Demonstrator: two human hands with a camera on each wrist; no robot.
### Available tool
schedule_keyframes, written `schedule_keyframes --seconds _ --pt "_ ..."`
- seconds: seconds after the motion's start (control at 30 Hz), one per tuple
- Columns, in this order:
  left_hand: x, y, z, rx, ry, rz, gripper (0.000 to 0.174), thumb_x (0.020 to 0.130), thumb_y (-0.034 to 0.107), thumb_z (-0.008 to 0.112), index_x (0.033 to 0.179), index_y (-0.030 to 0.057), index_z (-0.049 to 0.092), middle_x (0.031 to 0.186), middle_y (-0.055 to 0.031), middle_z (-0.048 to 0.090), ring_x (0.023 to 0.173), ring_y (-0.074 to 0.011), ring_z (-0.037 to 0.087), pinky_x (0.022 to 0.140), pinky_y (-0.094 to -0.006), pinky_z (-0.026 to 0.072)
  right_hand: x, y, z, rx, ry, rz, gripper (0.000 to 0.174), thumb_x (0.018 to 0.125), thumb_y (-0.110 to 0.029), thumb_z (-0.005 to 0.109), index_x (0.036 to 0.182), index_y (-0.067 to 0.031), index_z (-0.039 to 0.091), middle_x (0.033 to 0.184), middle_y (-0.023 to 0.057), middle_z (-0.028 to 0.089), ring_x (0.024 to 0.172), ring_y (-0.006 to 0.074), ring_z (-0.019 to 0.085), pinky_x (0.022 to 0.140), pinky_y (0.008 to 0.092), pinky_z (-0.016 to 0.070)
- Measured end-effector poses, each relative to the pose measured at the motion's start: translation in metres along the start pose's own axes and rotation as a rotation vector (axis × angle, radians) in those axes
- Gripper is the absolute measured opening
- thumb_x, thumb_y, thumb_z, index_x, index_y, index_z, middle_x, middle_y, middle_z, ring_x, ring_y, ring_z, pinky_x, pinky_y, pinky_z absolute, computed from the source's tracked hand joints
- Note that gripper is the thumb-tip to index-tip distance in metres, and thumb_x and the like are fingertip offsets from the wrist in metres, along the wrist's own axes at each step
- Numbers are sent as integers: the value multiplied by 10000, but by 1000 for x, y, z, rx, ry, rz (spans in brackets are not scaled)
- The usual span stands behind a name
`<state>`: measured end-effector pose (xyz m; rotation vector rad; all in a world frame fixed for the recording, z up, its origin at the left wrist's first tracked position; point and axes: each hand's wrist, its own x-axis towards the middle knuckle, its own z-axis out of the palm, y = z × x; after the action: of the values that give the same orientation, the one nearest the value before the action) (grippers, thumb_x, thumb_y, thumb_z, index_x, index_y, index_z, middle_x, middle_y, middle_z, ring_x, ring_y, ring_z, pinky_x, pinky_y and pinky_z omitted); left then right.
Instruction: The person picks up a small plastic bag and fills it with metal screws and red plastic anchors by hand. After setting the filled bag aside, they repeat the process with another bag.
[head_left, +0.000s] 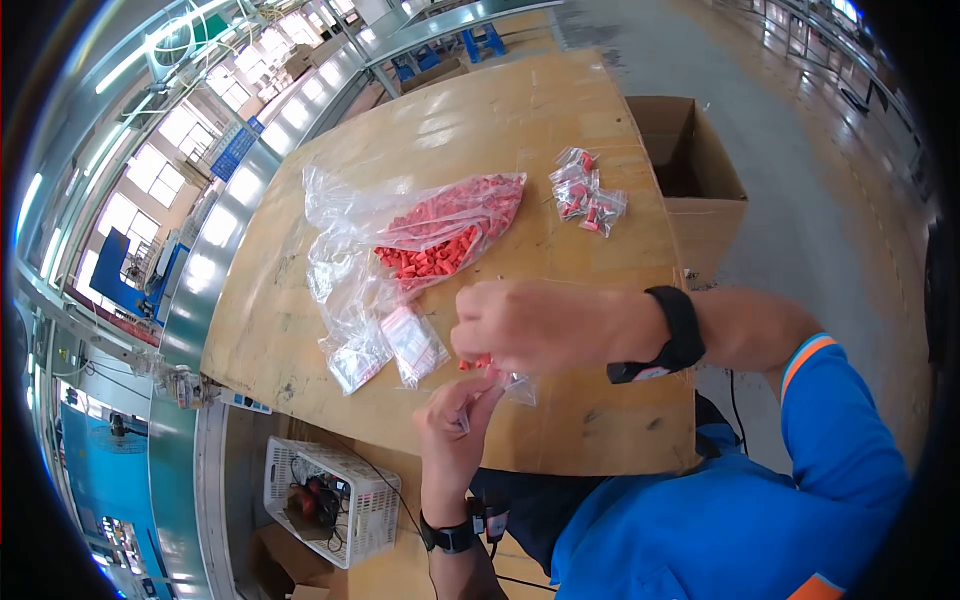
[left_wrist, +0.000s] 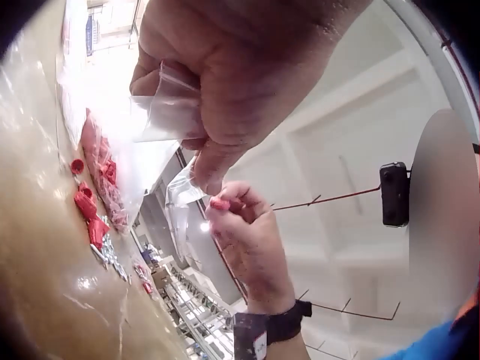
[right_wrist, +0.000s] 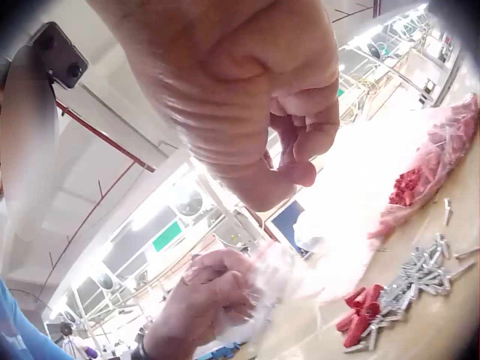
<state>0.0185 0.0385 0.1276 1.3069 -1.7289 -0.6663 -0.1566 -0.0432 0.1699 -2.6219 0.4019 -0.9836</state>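
Note:
My left hand (head_left: 455, 430) (left_wrist: 244, 75) (right_wrist: 196, 304) grips a small clear bag (left_wrist: 174, 112) (right_wrist: 262, 289) between thumb and curled fingers. Just above it in the head view is my right hand (head_left: 525, 322) (left_wrist: 253, 251) (right_wrist: 247, 97); the left wrist view shows it pinching a small red piece (left_wrist: 219, 203) by the bag. On the table under the hands lie loose red pieces (head_left: 470, 364) (right_wrist: 360, 315) and a pile of silvery screw-like parts (right_wrist: 420, 277). A large clear bag of red pieces (head_left: 430, 255) lies open beyond them.
Small flat bags (head_left: 413, 343) lie left of my hands on the table (head_left: 300, 330). Several filled small bags (head_left: 590, 195) sit near the far right edge. A cardboard box (head_left: 705, 200) stands beyond that edge; a white crate (head_left: 370, 515) is below at left.

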Motion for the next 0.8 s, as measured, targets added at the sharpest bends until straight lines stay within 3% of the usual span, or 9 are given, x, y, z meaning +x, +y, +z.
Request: schedule_keyframes --seconds 0.07,0.17,0.27,0.33,0.43,0.57,0.63,0.73,0.8 --pt "3 2 4 -24 -4 13 70 789 6 654 810 -31 598 652 24 525 592 -27 428 522 -183 358 -1 -2 1 -68 -64 -27 77 707 -50 609 736 -23 543 783 126 504 763 285 514 660 347 428" --pt "1 -8 1 19 8 24 137 731 -4 692 840 6 610 735 -96 625 549 -123 518 518 -232 412 -5 -1 -1 -64 -121 -65 81 717 -63 612 764 -18 564 800 122 513 777 279 515 673 341 432" --pt "0 -5 -1 40 8 32 138 727 -3 696 830 3 605 727 -93 619 545 -121 508 517 -229 406 -4 3 -3 79 7 -68 94 717 -33 619 805 -17 589 797 114 535 761 259 535 660 328 443" --pt "1 0 -2 15 -3 17 88 767 -5 664 824 -22 599 695 -26 582 595 -63 484 546 -197 397 1 -1 -11 251 83 -13 110 721 -14 629 828 -16 601 806 106 558 750 235 557 647 316 451" --pt "2 0 -1 4 -9 25 68 787 -6 648 823 -33 597 678 7 566 618 -34 472 562 -182 391 1 -8 -7 566 98 227 114 733 2 634 843 -19 611 822 88 591 725 201 577 634 296 460" --pt "2 -6 -3 34 -13 44 132 732 -4 694 827 -8 601 673 -74 574 546 -101 481 514 -218 387 -4 -2 10 563 19 283 105 756 -27 636 858 -26 618 805 75 602 731 173 580 639 291 460" --pt "2 -1 -4 0 8 22 119 739 -6 686 821 -13 600 662 -62 562 547 -88 471 509 -214 376 -8 2 12 536 -13 249 113 761 -36 635 873 -32 624 785 75 602 738 167 580 645 292 458" --pt "3 -3 -7 -39 25 21 93 753 -11 671 815 -15 602 662 -26 554 552 -62 455 500 -205 357 -5 13 4 340 167 47 154 731 -34 652 875 15 629 774 78 623 745 145 608 668 263 479" --pt "6 -7 -11 -102 16 2 69 768 -11 655 815 -12 605 672 3 550 561 -44 445 502 -195 346 -2 15 -5 545 102 298 151 764 -77 647 891 3 631 807 54 629 768 135 602 681 261 470"
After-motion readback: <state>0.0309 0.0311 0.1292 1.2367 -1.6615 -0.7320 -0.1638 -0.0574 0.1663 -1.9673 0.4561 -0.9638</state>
